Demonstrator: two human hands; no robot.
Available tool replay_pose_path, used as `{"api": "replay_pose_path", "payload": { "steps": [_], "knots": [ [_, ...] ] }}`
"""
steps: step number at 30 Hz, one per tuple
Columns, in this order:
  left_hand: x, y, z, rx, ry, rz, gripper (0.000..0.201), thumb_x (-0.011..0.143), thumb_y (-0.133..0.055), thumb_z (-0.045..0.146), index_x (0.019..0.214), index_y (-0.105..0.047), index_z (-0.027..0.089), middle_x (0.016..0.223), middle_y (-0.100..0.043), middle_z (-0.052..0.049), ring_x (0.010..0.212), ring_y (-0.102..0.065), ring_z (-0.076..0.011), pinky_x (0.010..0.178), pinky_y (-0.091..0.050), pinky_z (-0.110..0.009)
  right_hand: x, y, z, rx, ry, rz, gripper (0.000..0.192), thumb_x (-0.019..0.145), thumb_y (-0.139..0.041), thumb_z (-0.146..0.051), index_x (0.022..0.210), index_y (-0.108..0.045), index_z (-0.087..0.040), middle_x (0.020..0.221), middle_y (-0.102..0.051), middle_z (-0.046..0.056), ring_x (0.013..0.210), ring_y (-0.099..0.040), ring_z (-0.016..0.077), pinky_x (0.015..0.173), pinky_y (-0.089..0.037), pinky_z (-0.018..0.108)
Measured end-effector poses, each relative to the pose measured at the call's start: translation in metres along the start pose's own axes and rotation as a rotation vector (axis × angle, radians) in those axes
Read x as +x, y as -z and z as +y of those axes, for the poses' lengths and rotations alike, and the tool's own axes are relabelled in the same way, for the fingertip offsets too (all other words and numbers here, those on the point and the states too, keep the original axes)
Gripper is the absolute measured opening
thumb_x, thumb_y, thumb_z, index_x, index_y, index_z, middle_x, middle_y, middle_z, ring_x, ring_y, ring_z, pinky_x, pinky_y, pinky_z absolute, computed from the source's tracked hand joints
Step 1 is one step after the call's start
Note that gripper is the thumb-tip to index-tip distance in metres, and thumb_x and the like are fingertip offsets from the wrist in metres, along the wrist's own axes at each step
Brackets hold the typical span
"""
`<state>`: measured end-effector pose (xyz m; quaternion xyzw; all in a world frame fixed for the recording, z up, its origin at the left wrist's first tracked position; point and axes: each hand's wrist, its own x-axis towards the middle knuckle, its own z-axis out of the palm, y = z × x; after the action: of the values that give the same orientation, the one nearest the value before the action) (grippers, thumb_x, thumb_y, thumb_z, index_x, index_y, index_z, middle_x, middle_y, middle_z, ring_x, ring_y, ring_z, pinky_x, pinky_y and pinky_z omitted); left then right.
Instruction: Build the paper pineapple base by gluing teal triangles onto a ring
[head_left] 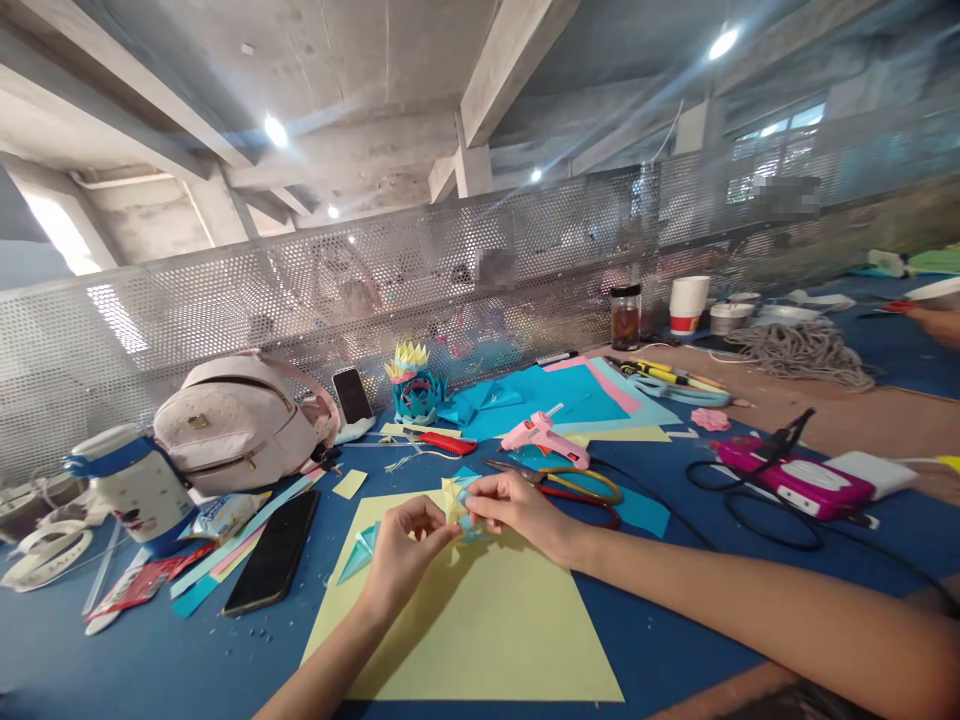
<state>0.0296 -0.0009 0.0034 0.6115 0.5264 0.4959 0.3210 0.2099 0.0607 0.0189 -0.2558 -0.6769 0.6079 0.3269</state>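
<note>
left hand [405, 545] + right hand [517, 508] both pinching small folded yellow-and-blue paper piece [459, 505] | looks light, flimsy, crushes easy | hold by edges

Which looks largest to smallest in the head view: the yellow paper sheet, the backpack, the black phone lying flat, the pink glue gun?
1. yellow paper sheet
2. backpack
3. black phone
4. pink glue gun

The sheet lies nearest the camera, which enlarges it. The glue gun sits farther back than the phone, so their order is less certain.
</note>
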Motion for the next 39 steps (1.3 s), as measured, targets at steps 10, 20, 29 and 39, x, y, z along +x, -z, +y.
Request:
{"api": "replay_pose_path", "payload": {
  "steps": [10,20,29,39],
  "knots": [
    [-0.002,0.001,0.001,-0.047,-0.022,-0.016,0.022,0.073,-0.073,0.033,0.077,-0.062,0.014,0.058,-0.057,0.003,0.055,-0.045,-0.0106,0.056,-0.032,-0.022,-0.001,0.0,-0.004,-0.056,0.022,-0.005,0.028,0.078,-0.064,-0.039,0.061,-0.062,-0.016,0.056,-0.051,-0.002,0.052,-0.042,0.0097,0.053,-0.029,0.025],
    [-0.002,0.003,0.003,0.067,-0.071,0.008,0.015,0.075,-0.07,0.03,0.074,-0.065,0.015,0.059,-0.058,0.002,0.057,-0.046,-0.0113,0.059,-0.034,-0.023,-0.001,-0.001,-0.002,0.007,0.017,-0.021,0.031,0.077,-0.065,-0.045,0.07,-0.064,-0.014,0.065,-0.059,0.0,0.054,-0.045,0.0094,0.055,-0.035,0.024],
    [-0.006,-0.001,0.005,0.203,-0.117,0.035,0.015,0.077,-0.068,0.032,0.073,-0.068,0.018,0.061,-0.062,0.001,0.059,-0.05,-0.0139,0.061,-0.039,-0.024,-0.008,-0.013,-0.002,0.077,-0.056,0.087,0.036,0.063,-0.082,-0.042,0.081,-0.067,-0.014,0.076,-0.065,0.0,0.069,-0.056,0.0129,0.062,-0.041,0.024],
    [-0.015,-0.004,0.012,0.39,-0.25,0.051,0.004,0.081,-0.064,0.025,0.082,-0.065,0.021,0.062,-0.063,0.002,0.059,-0.053,-0.0152,0.066,-0.039,-0.027,-0.007,-0.01,0.001,0.088,-0.038,0.084,0.042,0.062,-0.083,-0.047,0.082,-0.067,-0.014,0.08,-0.067,0.003,0.069,-0.058,0.0154,0.062,-0.041,0.026]
  ]
}}
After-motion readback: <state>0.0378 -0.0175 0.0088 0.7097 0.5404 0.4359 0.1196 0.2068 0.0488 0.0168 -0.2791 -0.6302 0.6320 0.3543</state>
